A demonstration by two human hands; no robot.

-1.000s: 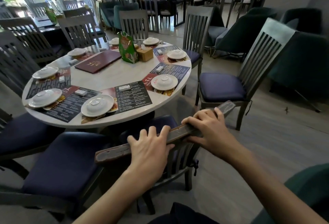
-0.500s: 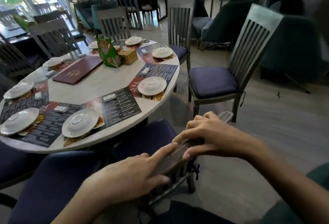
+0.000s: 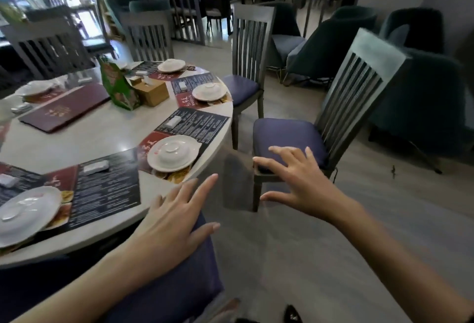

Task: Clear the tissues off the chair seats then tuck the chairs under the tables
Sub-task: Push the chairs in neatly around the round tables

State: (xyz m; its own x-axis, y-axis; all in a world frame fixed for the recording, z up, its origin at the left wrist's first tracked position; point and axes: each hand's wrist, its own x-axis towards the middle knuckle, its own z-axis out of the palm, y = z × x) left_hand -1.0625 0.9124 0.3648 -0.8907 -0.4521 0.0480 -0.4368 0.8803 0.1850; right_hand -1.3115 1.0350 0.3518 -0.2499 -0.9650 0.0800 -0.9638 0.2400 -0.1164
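The round white table (image 3: 115, 138) carries plates and placemats. Below me a blue chair seat (image 3: 179, 279) is pushed partly under the table's near edge. My left hand (image 3: 177, 217) hovers over that seat with fingers spread, holding nothing. My right hand (image 3: 297, 181) is stretched out, fingers spread, in front of a grey slatted chair (image 3: 354, 97) whose blue seat (image 3: 287, 135) stands pulled out to the right of the table. No tissue shows on either seat. A second slatted chair (image 3: 250, 48) stands farther back, its seat edge near the table.
On the table lie a dark red menu folder (image 3: 64, 110), a green paper stand (image 3: 118, 86) and a wooden tissue box (image 3: 151, 90). Dark green armchairs (image 3: 331, 40) line the right wall. Bare grey floor (image 3: 384, 194) lies to the right of the pulled-out chair.
Both hands have let go of the near chair's top rail and lifted off. The view has swung right, and my right hand has moved out towards the pulled-out chair.
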